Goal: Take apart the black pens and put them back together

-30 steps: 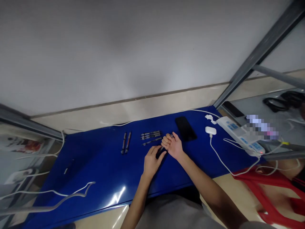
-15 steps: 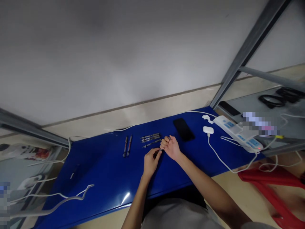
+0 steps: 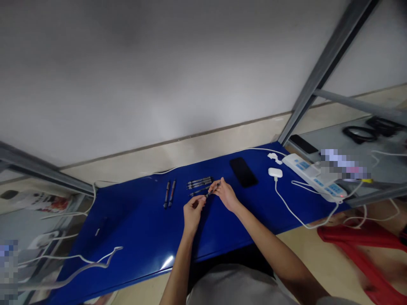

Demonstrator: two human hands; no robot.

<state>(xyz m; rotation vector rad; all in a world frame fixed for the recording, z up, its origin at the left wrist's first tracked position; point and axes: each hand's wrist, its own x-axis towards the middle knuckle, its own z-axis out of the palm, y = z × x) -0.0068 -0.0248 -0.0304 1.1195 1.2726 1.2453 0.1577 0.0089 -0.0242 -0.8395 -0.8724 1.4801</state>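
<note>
Both my hands hold a dark, slim pen [image 3: 209,195] between them, over the blue tabletop [image 3: 140,237]. My left hand [image 3: 193,212] pinches its lower left end with thumb and fingers. At the upper right end, the fingers of my right hand [image 3: 225,194] are closed around it, hiding part of it. Just beyond my hands lies a group of several dark pens [image 3: 199,183], side by side and nearly level. Further left, two more pens [image 3: 169,193] lie parallel, pointing away from me.
A black phone [image 3: 243,172] lies right of my hands. Beyond it are a white earbud case [image 3: 275,173] on a cable and a white power strip [image 3: 313,176]. White cables [image 3: 104,263] cross the table's left end. Metal posts [image 3: 329,67] frame both sides.
My left hand has moved left, away from my right hand. My right hand has turned and opened its curl somewhat, so more of the pen shows between them.
</note>
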